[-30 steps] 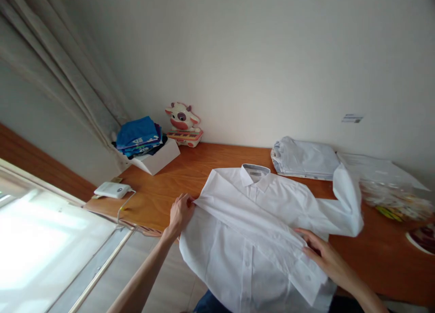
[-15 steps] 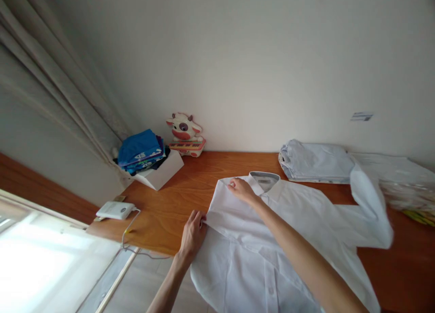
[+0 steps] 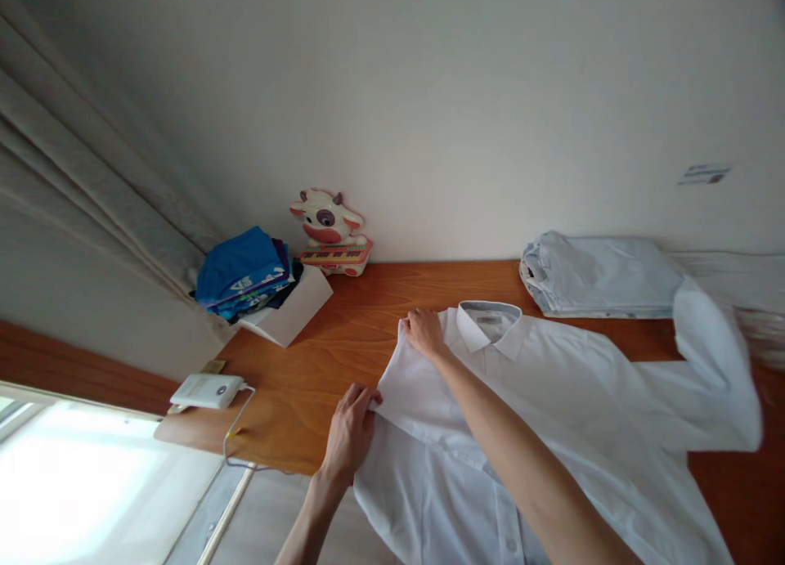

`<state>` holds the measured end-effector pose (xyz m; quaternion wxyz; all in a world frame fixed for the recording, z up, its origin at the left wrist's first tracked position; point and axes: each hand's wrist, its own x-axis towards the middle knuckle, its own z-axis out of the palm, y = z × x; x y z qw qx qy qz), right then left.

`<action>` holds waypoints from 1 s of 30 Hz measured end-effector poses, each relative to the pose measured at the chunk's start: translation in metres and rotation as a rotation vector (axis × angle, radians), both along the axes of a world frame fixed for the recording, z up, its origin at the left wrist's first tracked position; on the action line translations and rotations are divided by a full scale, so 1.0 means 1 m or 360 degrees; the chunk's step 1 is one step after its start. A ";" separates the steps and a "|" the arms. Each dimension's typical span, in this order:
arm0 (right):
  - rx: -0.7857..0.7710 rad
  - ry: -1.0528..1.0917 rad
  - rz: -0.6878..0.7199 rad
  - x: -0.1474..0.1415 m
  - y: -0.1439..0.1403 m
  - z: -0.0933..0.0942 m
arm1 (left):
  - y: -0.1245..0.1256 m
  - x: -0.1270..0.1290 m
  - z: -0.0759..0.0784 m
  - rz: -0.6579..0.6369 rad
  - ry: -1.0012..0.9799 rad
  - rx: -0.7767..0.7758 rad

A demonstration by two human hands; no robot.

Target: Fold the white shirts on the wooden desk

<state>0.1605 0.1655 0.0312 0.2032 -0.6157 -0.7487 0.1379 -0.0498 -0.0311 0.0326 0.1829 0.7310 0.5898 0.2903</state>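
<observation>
A white collared shirt (image 3: 570,401) lies front up across the wooden table, its lower part running past the near edge and out of view. My left hand (image 3: 352,426) is closed on the shirt's left side edge, fingers pinching the cloth. Up at the shoulder, left of the collar (image 3: 489,324), my right hand (image 3: 423,332) grips the fabric with its fingers closed. My right forearm crosses over the shirt front and hides part of it. The sleeve (image 3: 711,369) on the right is bent and stretches over the table.
A white box (image 3: 300,307) with folded blue clothes (image 3: 242,271) stands at the back left, beside a cow toy piano (image 3: 331,234). Nearer lies a white power bank (image 3: 208,391) with a cable. Folded pale clothes (image 3: 607,275) sit at the back right along the wall.
My right hand has moved slightly outward to the shoulder's edge and now grips there. The left hand keeps its hold on the side. The view has shifted a little.
</observation>
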 end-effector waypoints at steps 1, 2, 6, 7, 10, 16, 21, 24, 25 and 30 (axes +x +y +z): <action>0.0005 0.0022 0.0001 0.000 0.002 0.000 | 0.000 -0.002 0.002 -0.0062 0.0033 -0.0013; 0.0006 0.0049 0.0004 0.000 0.004 0.000 | 0.000 -0.004 0.005 -0.0125 0.0072 -0.0011; -0.0031 0.0205 0.0086 0.009 0.014 0.010 | 0.001 -0.001 0.020 -0.0295 0.0216 0.0054; -0.0033 0.0254 0.0123 0.014 0.012 0.014 | 0.005 0.003 0.025 -0.0300 0.0204 0.0074; 0.0034 0.0380 0.0200 0.042 -0.016 0.024 | 0.032 0.023 0.037 -0.0292 0.0092 0.0120; 0.0329 0.0587 0.0127 0.150 -0.181 0.024 | 0.103 0.076 0.001 -0.0161 0.0583 0.0212; 0.0331 0.0171 -0.0413 0.273 -0.316 -0.002 | 0.115 0.080 -0.039 -0.0185 0.0796 0.0255; 0.0325 -0.0027 -0.0513 0.322 -0.363 -0.025 | 0.116 0.072 -0.041 -0.0225 0.0782 0.0246; 0.0303 -0.0062 -0.0517 0.331 -0.371 -0.030 | 0.116 0.070 -0.040 -0.0235 0.0771 0.0236; 0.0097 0.0144 -0.0535 0.329 -0.374 -0.020 | 0.122 0.067 -0.041 -0.0261 0.0683 0.0179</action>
